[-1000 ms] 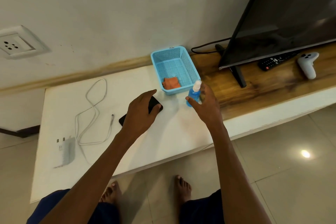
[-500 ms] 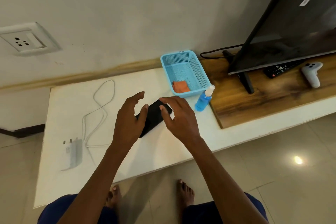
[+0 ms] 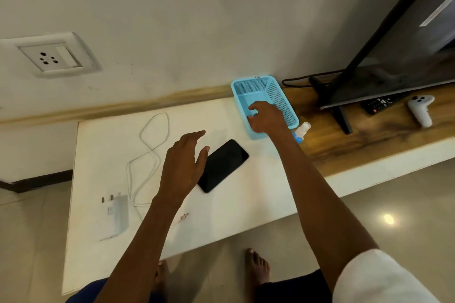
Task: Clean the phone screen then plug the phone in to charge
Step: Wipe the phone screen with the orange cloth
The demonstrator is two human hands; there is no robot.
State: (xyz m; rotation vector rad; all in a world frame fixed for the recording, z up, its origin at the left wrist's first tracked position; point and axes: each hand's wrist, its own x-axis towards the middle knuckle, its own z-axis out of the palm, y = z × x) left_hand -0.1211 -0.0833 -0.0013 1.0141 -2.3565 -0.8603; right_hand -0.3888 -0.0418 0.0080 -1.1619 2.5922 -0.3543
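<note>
Right hand (image 3: 267,118) reaching into blue basket (image 3: 283,98), grip hidden; left hand (image 3: 183,167) spread beside phone (image 3: 222,166)

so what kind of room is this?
Most likely a home living room: a TV on a low wooden-topped unit, its remote beside a white game controller, and a wall socket.

The right hand (image 3: 267,118) leaves the spray bottle (image 3: 300,131), crosses above the phone (image 3: 222,165), and now reaches down into the blue basket (image 3: 275,91), covering the orange cloth there. The left hand (image 3: 183,167) lifts off the phone and hovers open beside it, exposing the dark screen.
</note>
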